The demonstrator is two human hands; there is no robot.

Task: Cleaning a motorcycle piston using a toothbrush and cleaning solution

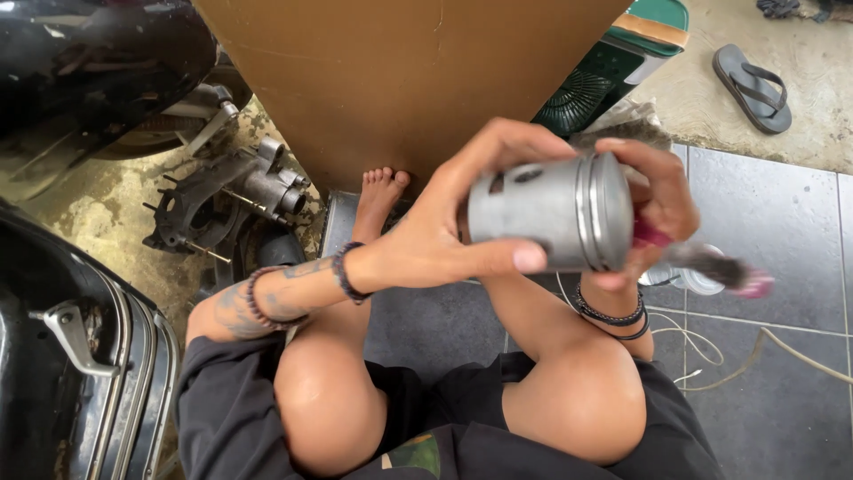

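A grey metal piston [551,212] lies on its side in the air above the person's bare knees, its ringed crown end pointing right. The left hand [444,227] grips it around the skirt, thumb along the underside and fingers curled over the top. The right hand [653,209] is closed on a pink-handled brush [711,265], its fingers also resting against the piston's crown end; the brush's dark bristles stick out to the right, blurred. Dark bead bracelets circle both wrists.

Behind the hands stands a large brown cardboard sheet [400,71], with a bare foot [380,197] at its base. To the left, an engine part [222,200] sits on the dirty concrete. A white cord [711,342] trails over the grey floor tiles on the right, and a sandal [751,87] lies farther off.
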